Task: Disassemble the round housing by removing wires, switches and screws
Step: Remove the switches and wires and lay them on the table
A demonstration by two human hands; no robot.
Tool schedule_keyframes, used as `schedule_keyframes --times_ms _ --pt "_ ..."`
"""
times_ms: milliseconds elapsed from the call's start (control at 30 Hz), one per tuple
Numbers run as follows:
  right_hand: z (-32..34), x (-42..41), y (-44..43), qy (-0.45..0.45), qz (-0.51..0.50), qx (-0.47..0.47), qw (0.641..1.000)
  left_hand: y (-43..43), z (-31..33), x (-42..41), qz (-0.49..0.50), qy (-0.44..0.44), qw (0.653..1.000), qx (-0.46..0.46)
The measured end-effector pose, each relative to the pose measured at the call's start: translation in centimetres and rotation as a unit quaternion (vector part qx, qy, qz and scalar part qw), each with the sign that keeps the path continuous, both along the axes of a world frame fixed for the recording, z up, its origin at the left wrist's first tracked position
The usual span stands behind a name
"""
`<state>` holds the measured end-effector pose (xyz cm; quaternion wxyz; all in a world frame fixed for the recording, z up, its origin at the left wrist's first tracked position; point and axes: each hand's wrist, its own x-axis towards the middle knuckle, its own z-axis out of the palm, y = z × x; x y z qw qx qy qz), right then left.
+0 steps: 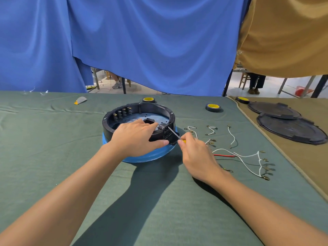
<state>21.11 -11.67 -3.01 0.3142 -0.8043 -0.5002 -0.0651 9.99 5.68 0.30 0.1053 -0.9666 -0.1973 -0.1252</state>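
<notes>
A round housing [156,106], its black rim seated on a blue base [147,156], stands at the middle of a desk [53,139] covered in green cloth. The left grip [134,137] curls over the housing's near rim, with the fingers reaching inside and the thumb pressed along the outer wall. Just beside the housing's right side, the right grip [197,153] pinches the yellow handle of a screwdriver [173,132]. Its metal shaft slants up and to the left over the rim, to a small grey part inside. A row of switches [122,112] sits in the far left of the inner wall.

To the right of the housing, loose white wires [246,157] with metal terminals lie spread on the cloth, a short red wire [224,155] among them. One tape roll [148,99] with a yellow core sits just behind the housing, a second roll [213,107] lies farther right, and a third roll [242,99] rests at the edge of a tan cloth. Two black round covers [291,129] overlap on that tan cloth at the far right. A blue curtain [150,41] hangs behind the desk.
</notes>
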Motion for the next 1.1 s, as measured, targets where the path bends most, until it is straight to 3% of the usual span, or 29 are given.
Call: schedule_keyframes --times_ms 333,467,633,867,1100 --pt "-0.3 -0.5 0.3 -0.066 -0.010 -0.006 0.998 -0.6 0.3 -0.3 0.010 -0.021 1.000 -0.014" --pt "-0.5 -0.5 0.2 -0.096 -0.023 0.010 0.995 -0.8 1.3 -0.1 0.049 -0.038 0.985 -0.159" --pt "-0.5 -0.8 -0.2 -0.139 -0.059 0.050 0.987 -0.5 3.3 0.5 0.017 -0.079 0.922 -0.379" --pt "-0.3 -1.1 -0.3 -0.196 -0.112 0.092 0.970 -0.3 3.6 1.0 -0.004 -0.106 0.881 -0.462" --pt "-0.8 -0.2 -1.3 -0.142 -0.132 0.049 0.980 -0.2 3.4 1.1 -0.004 -0.117 0.859 -0.498"
